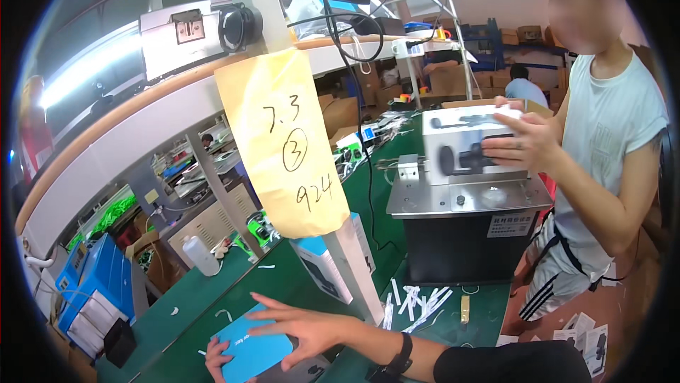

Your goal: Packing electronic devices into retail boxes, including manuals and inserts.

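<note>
A box with a bright blue top (256, 346) and a darker printed side is at the lower edge of the view, above the green bench. My left hand (217, 363) grips its left edge, with the fingers bent over the rim. From the right, my right hand (312, 332) reaches over the same box, fingers stretched and spread, thumb near the right edge. Whether its fingertips press on the lid, I cannot tell. A dark band circles my right wrist, below a black sleeve.
A post with a yellow paper (283, 149) rises ahead, blue-and-white boxes (319, 269) behind it. Paper strips (418, 305) litter the green bench (489, 312). At right, a co-worker (609, 128) holds a white printed box (464, 145) over a metal-topped machine (453, 202). A white bottle (200, 255) stands left.
</note>
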Demonstrator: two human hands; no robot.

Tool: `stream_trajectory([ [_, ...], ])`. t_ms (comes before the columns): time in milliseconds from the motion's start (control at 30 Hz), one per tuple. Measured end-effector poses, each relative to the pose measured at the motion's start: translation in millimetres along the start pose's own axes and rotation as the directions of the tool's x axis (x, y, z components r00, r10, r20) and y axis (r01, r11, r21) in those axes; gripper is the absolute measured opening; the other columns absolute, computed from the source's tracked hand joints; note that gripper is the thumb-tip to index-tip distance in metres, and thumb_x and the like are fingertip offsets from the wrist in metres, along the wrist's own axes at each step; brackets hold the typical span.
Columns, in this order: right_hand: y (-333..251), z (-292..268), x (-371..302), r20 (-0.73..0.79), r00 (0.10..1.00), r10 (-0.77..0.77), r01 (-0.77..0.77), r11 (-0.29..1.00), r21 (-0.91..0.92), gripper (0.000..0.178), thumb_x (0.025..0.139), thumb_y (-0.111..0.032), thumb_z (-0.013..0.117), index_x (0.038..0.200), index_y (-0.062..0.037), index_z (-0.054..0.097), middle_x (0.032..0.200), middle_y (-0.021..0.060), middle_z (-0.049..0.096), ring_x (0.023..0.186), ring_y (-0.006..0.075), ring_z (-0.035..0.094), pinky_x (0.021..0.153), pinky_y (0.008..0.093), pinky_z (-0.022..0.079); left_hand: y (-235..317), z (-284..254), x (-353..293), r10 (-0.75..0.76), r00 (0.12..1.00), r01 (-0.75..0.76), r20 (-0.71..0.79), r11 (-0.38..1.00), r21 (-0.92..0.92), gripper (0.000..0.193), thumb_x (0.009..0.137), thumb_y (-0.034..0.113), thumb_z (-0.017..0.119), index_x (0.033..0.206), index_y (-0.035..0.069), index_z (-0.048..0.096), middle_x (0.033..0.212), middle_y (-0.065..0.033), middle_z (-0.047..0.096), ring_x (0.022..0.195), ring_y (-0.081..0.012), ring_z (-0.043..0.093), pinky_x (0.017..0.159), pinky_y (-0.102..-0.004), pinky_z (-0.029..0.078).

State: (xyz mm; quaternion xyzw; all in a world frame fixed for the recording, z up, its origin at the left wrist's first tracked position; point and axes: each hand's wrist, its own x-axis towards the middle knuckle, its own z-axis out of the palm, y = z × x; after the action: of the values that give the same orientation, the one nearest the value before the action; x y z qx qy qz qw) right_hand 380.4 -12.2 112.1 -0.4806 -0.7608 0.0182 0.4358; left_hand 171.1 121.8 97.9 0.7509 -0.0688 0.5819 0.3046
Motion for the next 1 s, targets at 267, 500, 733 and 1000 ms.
stream_trajectory([
  [267, 6, 4, 7, -0.205, 0.974, -0.096, 0.117, 0.989, 0.091, 0.062, 0.076, -0.021, 0.084, 0.132, -0.0056, 0.064, 0.146, 0.0166, 0.052, 0.145, 0.0404, 0.035, 0.116, 0.0536, 0.034, -4, 10, 0, -0.083, 0.995, 0.081, -0.057, 0.996, -0.04, 0.052, 0.084, 0.033, 0.074, 0.118, 0.001, 0.051, 0.129, -0.0244, 0.057, 0.13, -0.0426, 0.048, 0.112, -0.0568, 0.032],
  [500, 4, 16, 12, -0.413, 0.911, 0.006, 0.112, 0.959, 0.261, 0.04, 0.077, -0.01, 0.082, 0.113, -0.0005, 0.068, 0.122, 0.015, 0.066, 0.13, 0.0396, 0.051, 0.112, 0.0513, 0.038, -6, 3, 0, -0.061, 0.998, 0.064, -0.026, 0.985, 0.161, 0.048, 0.084, 0.018, 0.072, 0.123, -0.003, 0.056, 0.125, -0.0233, 0.059, 0.123, -0.0404, 0.055, 0.11, -0.0547, 0.036],
  [733, 13, 24, 5, -0.603, 0.795, -0.071, 0.196, 0.97, 0.145, 0.026, 0.079, -0.019, 0.083, 0.098, -0.0047, 0.072, 0.111, 0.0132, 0.071, 0.123, 0.039, 0.056, 0.107, 0.0535, 0.04, 2, 25, -4, 0.107, 0.988, -0.036, -0.109, 0.857, 0.514, 0.032, 0.087, 0.032, 0.071, 0.105, 0.005, 0.072, 0.108, -0.0131, 0.058, 0.112, -0.034, 0.057, 0.104, -0.0597, 0.046],
  [1000, 12, 24, 4, -0.642, 0.756, -0.125, 0.236, 0.968, 0.088, 0.026, 0.082, -0.026, 0.082, 0.092, -0.003, 0.074, 0.099, 0.0111, 0.075, 0.109, 0.0352, 0.062, 0.109, 0.0575, 0.039, 0, 47, -15, 0.277, 0.96, -0.194, -0.049, 0.779, 0.597, 0.024, 0.09, 0.023, 0.07, 0.106, 0.005, 0.071, 0.112, -0.0092, 0.061, 0.107, -0.0304, 0.059, 0.106, -0.0607, 0.046],
])
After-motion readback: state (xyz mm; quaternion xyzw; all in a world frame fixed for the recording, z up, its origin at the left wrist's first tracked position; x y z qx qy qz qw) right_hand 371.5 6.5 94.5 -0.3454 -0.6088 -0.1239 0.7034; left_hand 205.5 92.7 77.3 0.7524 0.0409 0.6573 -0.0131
